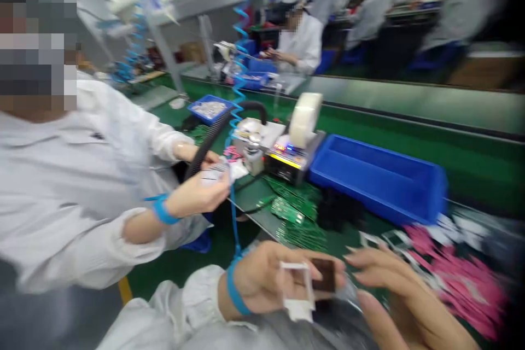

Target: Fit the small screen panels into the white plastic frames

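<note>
My left hand (266, 279), with a blue wrist strap (233, 290), is closed on a small white frame part (298, 290) with a dark brown square piece (326, 275) beside it. My right hand (394, 295) reaches in from the right, fingers stretched toward the dark piece and touching its edge. Both hands are low in the head view and blurred by motion.
A co-worker in white sits at the left, hands (200, 191) on a small part near a black hose (209, 142). A tape dispenser (301, 120), a blue bin (381, 180), green circuit boards (295, 208) and pink strips (459, 279) lie on the green bench. More people work behind.
</note>
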Tool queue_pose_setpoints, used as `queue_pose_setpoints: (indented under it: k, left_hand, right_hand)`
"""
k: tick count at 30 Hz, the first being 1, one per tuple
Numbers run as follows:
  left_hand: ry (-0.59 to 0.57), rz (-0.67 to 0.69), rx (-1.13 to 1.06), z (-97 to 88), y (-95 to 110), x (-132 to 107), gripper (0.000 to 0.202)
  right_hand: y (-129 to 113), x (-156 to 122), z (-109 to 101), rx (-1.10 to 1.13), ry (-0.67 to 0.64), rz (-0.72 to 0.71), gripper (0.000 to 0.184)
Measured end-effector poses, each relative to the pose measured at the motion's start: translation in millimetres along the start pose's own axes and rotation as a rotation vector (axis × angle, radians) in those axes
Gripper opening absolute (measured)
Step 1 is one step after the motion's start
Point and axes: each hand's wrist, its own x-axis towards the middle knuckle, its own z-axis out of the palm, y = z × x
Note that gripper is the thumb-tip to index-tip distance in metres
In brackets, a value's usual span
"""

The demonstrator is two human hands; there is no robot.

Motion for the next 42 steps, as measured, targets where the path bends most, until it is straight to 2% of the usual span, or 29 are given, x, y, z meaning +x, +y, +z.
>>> queue_pose_setpoints:
  k: [3, 6, 11, 14, 20, 25, 37, 42]
  left_hand:
    - [-0.021, -0.056, -0.013, 1.6, 4, 4, 0.034]
    - [-0.036, -0.107, 0.022, -0.6, 4, 7, 0.032]
    - [-0.021, -0.157, 0.060, 0.0, 4, 10, 0.033]
    - [-0.004, -0.140, 0.136, -1.3, 5, 12, 0.031]
    - [-0.121, -0.053, 0.382, -9.6, 5, 13, 0.036]
    - [-0.158, -0.021, 0.433, -9.2, 6, 13, 0.036]
    - [-0.170, -0.066, 0.446, -10.9, 4, 16, 0.034]
    - [-0.169, -0.092, 0.436, -13.6, 2, 17, 0.035]
  right_hand:
    - [-23, 6, -7, -0.101, -0.073, 0.013, 0.009]
    - [-28, 13, -1, -0.144, -0.091, 0.034, 0.010]
    - [-23, 8, 0, -0.152, -0.072, 0.080, 0.010]
    - [-22, 6, -1, -0.151, -0.066, 0.081, 0.010]
    - [-22, 8, 0, -0.271, -0.067, 0.045, 0.012]
    - [-19, 8, -2, -0.371, -0.049, 0.034, 0.010]
    - [-11, 4, -6, -0.345, -0.105, 0.079, 0.010]
    - [-8, 0, -4, -0.364, -0.075, 0.072, 0.011]
